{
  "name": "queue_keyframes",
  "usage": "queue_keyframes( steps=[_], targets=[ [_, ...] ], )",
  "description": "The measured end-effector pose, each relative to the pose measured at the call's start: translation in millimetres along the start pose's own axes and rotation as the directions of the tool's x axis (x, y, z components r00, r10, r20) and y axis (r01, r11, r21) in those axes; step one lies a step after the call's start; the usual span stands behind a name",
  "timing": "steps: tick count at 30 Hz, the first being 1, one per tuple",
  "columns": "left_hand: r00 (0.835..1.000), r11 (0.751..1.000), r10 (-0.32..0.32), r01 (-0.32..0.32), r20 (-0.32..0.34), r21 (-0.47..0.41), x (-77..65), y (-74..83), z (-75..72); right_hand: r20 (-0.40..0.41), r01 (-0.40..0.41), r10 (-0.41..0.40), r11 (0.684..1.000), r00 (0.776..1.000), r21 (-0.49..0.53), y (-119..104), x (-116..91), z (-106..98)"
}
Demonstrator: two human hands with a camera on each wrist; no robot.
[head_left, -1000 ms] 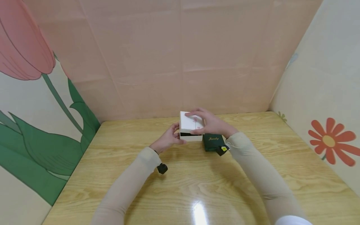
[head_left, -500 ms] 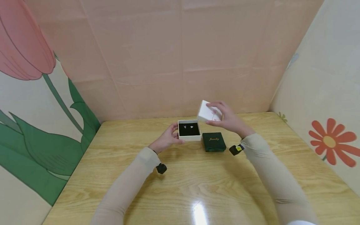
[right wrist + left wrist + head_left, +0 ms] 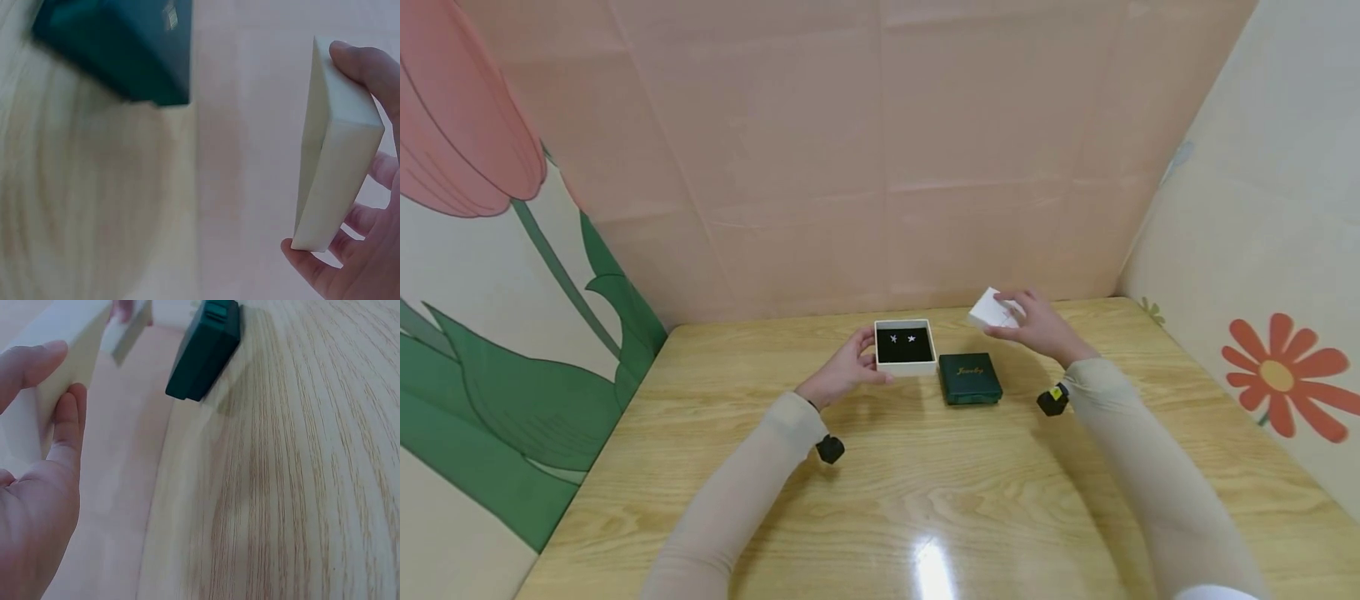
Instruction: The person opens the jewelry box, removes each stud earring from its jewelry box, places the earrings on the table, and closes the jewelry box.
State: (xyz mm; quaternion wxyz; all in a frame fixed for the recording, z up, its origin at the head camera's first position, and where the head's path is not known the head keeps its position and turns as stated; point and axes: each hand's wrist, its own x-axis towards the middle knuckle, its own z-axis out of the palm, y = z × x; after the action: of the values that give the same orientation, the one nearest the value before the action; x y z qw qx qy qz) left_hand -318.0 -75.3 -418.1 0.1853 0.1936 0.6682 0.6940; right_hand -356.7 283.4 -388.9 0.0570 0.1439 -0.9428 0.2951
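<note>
Left hand (image 3: pixel 844 372) and right hand (image 3: pixel 1041 327) are apart, each clamped on something. Gripped by the left above the table (image 3: pixel 850 525) is an uncovered, square white box (image 3: pixel 907 369); its black lining (image 3: pixel 904 354) bears two small, silvery ornaments (image 3: pixel 912 339), seemingly star-shaped, though too tiny to tell surely. The right grips a tilted white lid (image 3: pixel 987 312). Nearby on the wood lies a dark green box (image 3: pixel 971 383) with gold lettering (image 3: pixel 970 372); behind rises a pinkish wall (image 3: pixel 880 167).

Over my head feed I read gold lettering (image 3: pixel 970 372), "Jewelry", on the dark green box (image 3: pixel 968 388), between the left fingers (image 3: pixel 862 337) and right fingers (image 3: pixel 1018 297). My right wrist feed blurs it.
</note>
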Motion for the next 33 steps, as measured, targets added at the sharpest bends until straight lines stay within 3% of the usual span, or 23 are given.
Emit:
queue_keyframes(
  steps=[10, 17, 20, 27, 33],
  targets=[
    [1.0, 1.0, -0.003, 0.003, -0.003, 0.007, -3.1, 0.4, -3.6, 0.118, -0.072, 0.083, 0.993, 0.99, -0.09, 36.4, -2.2, 5.2],
    [1.0, 1.0, -0.016, 0.016, -0.013, 0.0, -3.7, -0.5, -4.8, 0.221, -0.128, 0.16, 0.98, 0.962, -0.15, 52.1, -3.9, 10.0],
    [1.0, 1.0, -0.01, 0.01, -0.012, -0.004, -3.5, -0.8, -4.6, 0.248, -0.168, 0.202, 0.974, 0.947, -0.153, 54.7, -5.4, 13.8],
    [1.0, 1.0, -0.017, 0.017, -0.018, -0.001, -2.5, -1.8, -3.8, 0.239, -0.197, 0.228, 0.969, 0.944, -0.147, 48.4, -8.4, 18.6],
    [1.0, 1.0, -0.009, 0.009, -0.013, 0.006, -3.0, -1.3, -3.6, 0.253, -0.245, 0.279, 0.957, 0.926, -0.159, 47.0, -9.6, 20.5]
  ],
)
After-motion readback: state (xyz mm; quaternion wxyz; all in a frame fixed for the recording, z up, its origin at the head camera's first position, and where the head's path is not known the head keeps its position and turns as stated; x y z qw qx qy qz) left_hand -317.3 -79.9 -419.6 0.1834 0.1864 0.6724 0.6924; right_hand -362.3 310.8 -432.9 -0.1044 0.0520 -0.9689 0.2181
